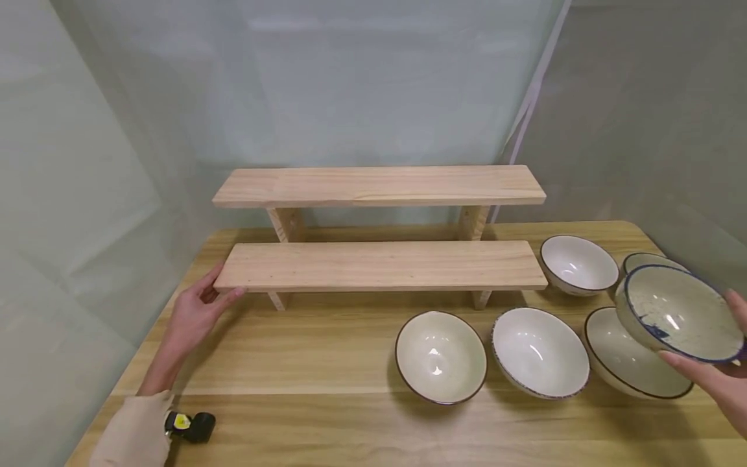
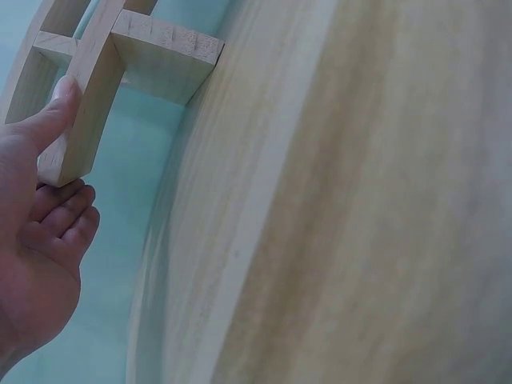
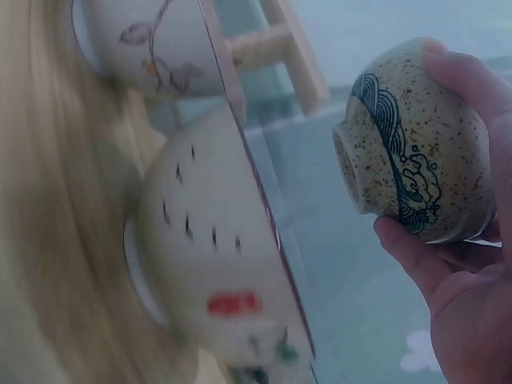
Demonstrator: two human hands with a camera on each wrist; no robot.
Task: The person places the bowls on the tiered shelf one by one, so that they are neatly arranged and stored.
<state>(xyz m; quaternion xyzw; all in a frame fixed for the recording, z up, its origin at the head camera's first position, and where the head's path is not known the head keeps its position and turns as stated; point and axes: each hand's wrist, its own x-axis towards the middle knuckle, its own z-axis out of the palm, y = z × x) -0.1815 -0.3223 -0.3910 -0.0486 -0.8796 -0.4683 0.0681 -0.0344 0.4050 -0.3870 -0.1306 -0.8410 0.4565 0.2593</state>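
Observation:
My left hand (image 1: 194, 316) grips the left end of the lower plank of a two-tier wooden shelf (image 1: 379, 266). In the left wrist view its thumb lies along the edge of the plank (image 2: 88, 120), with the fingers curled at the end. At the far right my right hand (image 1: 714, 386) holds a blue-rimmed bowl (image 1: 679, 311) by its side, tilted and raised over other bowls. The right wrist view shows this bowl's speckled outside (image 3: 440, 148) with a dark blue wave pattern, thumb and fingers on opposite sides.
Right of the shelf stands a white bowl (image 1: 578, 263). A cream bowl (image 1: 440, 357), a speckle-rimmed white bowl (image 1: 539, 353) and a wide brown-rimmed bowl (image 1: 633, 360) stand in front. Another bowl (image 1: 648, 261) is partly hidden behind the held one. Pale sheets (image 1: 379, 84) hang around the table (image 1: 292, 421).

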